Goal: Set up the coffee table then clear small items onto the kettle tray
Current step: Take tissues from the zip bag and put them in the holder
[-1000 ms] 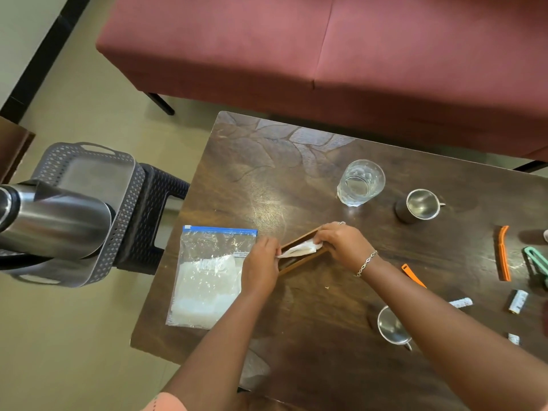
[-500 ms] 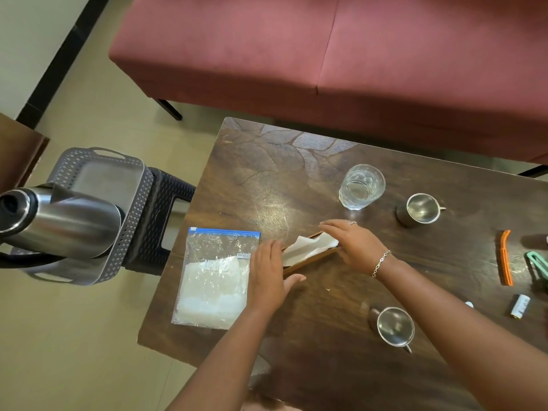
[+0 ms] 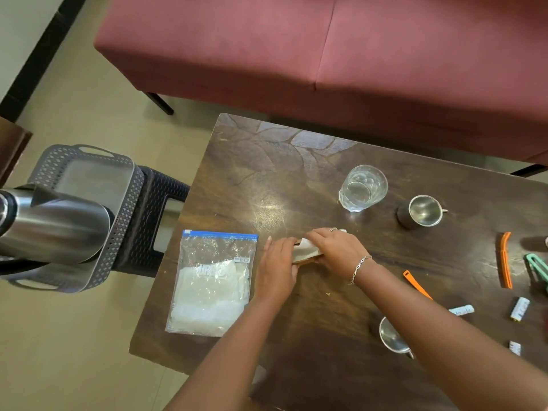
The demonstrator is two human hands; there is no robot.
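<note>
Head view: wooden holder [image 3: 307,260] sits mid-table [image 3: 267,173], with the zip bag [image 3: 212,283] just beside it at 9 o'clock and the glass [image 3: 363,188] at 1 o'clock. The left hand [image 3: 275,271] lies flat-fingered against the holder's 9 o'clock end. The right hand [image 3: 335,250] presses straight fingers onto the white napkins [image 3: 305,250] inside. I judge the napkins light, soft and easily creased, so press from on top and steady the holder by its stiff wooden sides.

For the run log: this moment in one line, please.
phase: table setup | left hand: touches wooden holder | right hand: rests on napkins | small items: on table, not tray
</note>
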